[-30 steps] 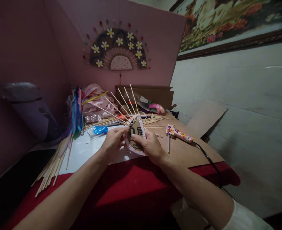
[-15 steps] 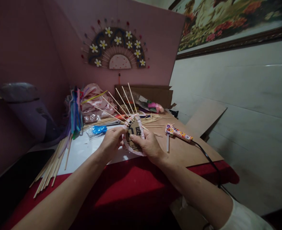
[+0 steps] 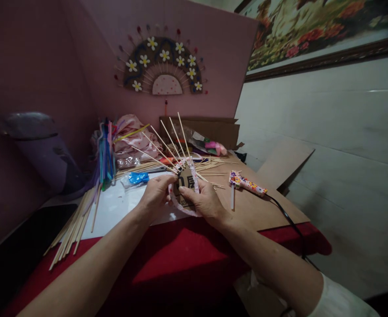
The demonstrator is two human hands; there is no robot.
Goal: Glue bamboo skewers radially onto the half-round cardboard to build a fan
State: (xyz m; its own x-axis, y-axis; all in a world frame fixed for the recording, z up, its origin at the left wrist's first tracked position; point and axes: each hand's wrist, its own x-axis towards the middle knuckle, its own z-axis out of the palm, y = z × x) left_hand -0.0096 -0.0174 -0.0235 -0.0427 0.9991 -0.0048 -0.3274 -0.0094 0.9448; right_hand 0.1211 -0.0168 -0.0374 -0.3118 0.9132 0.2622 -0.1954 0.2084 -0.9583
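Observation:
Between my hands is a half-round cardboard piece (image 3: 184,187) with printed dark characters and a pink fabric edging. Several thin wooden sticks (image 3: 175,134) spread out from its upper edge like fan ribs. My left hand (image 3: 159,189) pinches the piece at its left edge, close to the base of the lowest stick. My right hand (image 3: 209,200) grips the right side, its thumb lying across the cardboard face. The fingers behind the piece are hidden.
A flower-patterned glue gun (image 3: 247,182) lies on brown board at right, its cord trailing off. Loose sticks (image 3: 73,222) lie at left near pipe cleaners (image 3: 106,154). Scissors (image 3: 161,168) and a blue packet (image 3: 137,177) are behind my left hand. A decorated fan (image 3: 164,66) hangs behind.
The view has shifted slightly, so the whole scene sits a little farther right. Both hands keep the same hold on the cardboard piece.

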